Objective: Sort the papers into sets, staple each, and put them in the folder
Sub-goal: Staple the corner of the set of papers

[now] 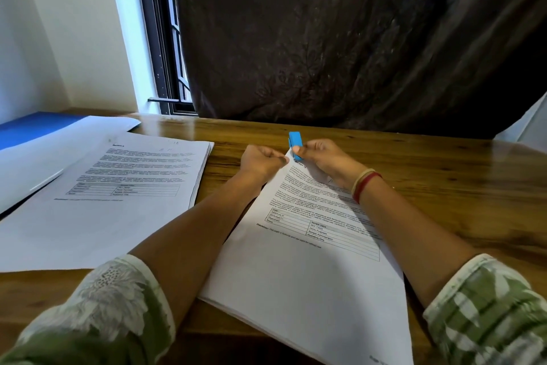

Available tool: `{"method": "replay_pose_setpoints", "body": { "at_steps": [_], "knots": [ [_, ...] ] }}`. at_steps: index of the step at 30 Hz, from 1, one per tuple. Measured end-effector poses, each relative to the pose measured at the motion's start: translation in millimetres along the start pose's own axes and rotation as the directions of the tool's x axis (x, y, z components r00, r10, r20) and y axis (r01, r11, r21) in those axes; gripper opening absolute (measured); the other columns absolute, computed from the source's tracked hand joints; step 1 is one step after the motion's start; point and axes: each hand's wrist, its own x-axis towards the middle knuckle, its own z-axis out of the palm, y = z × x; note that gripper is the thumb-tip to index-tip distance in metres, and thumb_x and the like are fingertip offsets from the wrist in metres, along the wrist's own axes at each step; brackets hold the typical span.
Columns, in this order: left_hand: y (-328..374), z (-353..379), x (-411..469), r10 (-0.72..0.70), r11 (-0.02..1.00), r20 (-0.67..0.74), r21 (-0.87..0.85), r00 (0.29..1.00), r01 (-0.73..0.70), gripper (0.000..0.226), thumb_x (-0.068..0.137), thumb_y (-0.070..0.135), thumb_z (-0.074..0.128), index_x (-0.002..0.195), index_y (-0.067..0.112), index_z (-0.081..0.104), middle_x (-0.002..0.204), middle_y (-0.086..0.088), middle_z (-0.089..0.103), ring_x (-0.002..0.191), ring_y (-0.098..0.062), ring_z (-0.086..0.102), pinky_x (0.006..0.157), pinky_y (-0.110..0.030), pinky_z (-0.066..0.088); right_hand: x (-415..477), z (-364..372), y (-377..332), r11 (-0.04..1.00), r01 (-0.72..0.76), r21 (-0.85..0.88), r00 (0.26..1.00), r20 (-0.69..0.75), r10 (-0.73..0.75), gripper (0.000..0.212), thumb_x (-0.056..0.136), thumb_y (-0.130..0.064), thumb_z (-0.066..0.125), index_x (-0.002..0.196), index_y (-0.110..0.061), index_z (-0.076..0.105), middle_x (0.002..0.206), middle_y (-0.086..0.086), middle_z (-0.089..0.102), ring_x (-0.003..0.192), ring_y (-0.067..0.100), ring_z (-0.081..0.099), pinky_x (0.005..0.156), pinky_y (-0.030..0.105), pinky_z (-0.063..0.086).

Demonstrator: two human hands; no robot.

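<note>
At the far left, a blue folder point(32, 127) lies on the wooden table point(444, 172), partly covered by a large white sheet point(59, 151). Just beside it sits 1 thick stack of papers point(118, 187), printed side up. Near the table's middle, the left hand point(262, 162) has its fingers curled and pinches the top corner of a second paper set point(310, 276), which lies tilted in front of the person. The blue stapler point(295, 144) sits on that same corner, and the right hand point(324, 162) grips it with curled fingers. 2 bangles point(365, 184) circle the right wrist. A window point(168, 39) and a dark curtain point(325, 39) stand behind the table.
</note>
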Motion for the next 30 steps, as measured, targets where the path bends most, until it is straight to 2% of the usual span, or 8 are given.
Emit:
{"method": "replay_pose_setpoints", "body": {
  "at_steps": [2,6,12,19,21,24,28,30],
  "knots": [
    [2,-2,-1,-0.026,0.997,0.027,-0.067,0.999,0.027,0.012,0.087,0.017,0.069,0.084,0.007,0.063,0.091,-0.012,0.073,0.069,-0.014,0.069,0.057,-0.025,0.052,-1,0,-1,1.000,0.008,0.022,1.000,-0.003,-0.008,0.041,0.092,-0.036,0.061,0.110,0.001,0.066,0.097,0.010,0.065,0.087,0.020,0.055,0.080,0.032,0.046],
    [8,-6,-9,-0.039,0.973,0.116,-0.221,0.992,0.064,0.032,0.088,0.034,0.067,0.073,0.015,0.045,0.053,0.005,0.065,0.055,-0.009,0.062,0.052,-0.022,0.049,-6,-1,-2,0.994,0.023,0.110,0.996,0.080,-0.032,0.035,0.093,-0.028,0.060,0.110,0.002,0.065,0.094,0.007,0.068,0.083,0.016,0.061,0.077,0.026,0.049],
    [6,-5,-4,-0.013,0.987,0.135,-0.158,0.991,0.035,0.046,0.075,0.036,0.078,0.103,0.001,0.068,0.088,-0.008,0.072,0.085,-0.020,0.067,0.075,-0.030,0.050,-9,4,-6,0.997,0.076,0.010,0.992,0.102,-0.076,0.019,0.096,-0.017,0.056,0.106,-0.004,0.066,0.107,0.015,0.067,0.093,0.021,0.060,0.092,0.037,0.049],
    [6,2,2,-0.059,0.990,0.085,-0.125,0.995,0.069,0.040,0.079,0.031,0.076,0.102,-0.001,0.067,0.085,-0.009,0.072,0.075,-0.018,0.068,0.065,-0.028,0.052,-6,7,-1,0.994,0.029,0.108,0.996,0.082,-0.038,0.012,0.097,-0.007,0.051,0.089,-0.003,0.059,0.075,0.001,0.056,0.045,-0.010,0.055,0.047,0.004,0.040],
    [7,4,1,-0.061,0.989,0.077,-0.128,0.995,0.071,0.042,0.080,0.030,0.076,0.105,-0.003,0.066,0.083,-0.008,0.071,0.073,-0.016,0.066,0.063,-0.027,0.052,-4,9,1,0.988,0.021,0.156,0.998,0.057,-0.031,0.012,0.096,-0.006,0.053,0.093,0.002,0.062,0.076,0.002,0.057,0.053,-0.003,0.059,0.048,0.004,0.041],
    [6,2,-1,-0.059,0.988,0.063,-0.138,0.996,0.067,0.044,0.079,0.031,0.076,0.107,0.000,0.066,0.095,-0.012,0.071,0.094,-0.024,0.066,0.089,-0.041,0.053,-5,13,1,0.976,0.008,0.218,1.000,0.018,-0.012,0.025,0.094,-0.007,0.058,0.108,0.013,0.060,0.081,0.006,0.061,0.068,0.007,0.057,0.057,0.009,0.045],
    [7,-6,-4,-0.121,0.957,0.149,-0.244,0.981,0.155,0.099,0.058,0.076,0.070,0.126,0.005,0.055,0.110,-0.015,0.069,0.100,-0.030,0.067,0.091,-0.048,0.052,-10,6,1,0.940,-0.016,0.340,0.999,0.037,0.003,0.019,0.093,-0.021,0.062,0.081,-0.006,0.065,0.063,0.000,0.067,0.055,0.008,0.062,0.050,0.015,0.047],
    [7,-8,-2,-0.156,0.954,0.196,-0.225,0.968,0.199,0.112,0.053,0.092,0.050,0.125,0.006,0.058,0.113,-0.014,0.069,0.105,-0.031,0.065,0.097,-0.049,0.048,-10,4,1,0.897,-0.025,0.442,0.999,-0.025,0.040,0.020,0.091,-0.027,0.065,0.088,-0.007,0.067,0.070,0.004,0.068,0.062,0.015,0.063,0.054,0.020,0.050]
  ]
}}
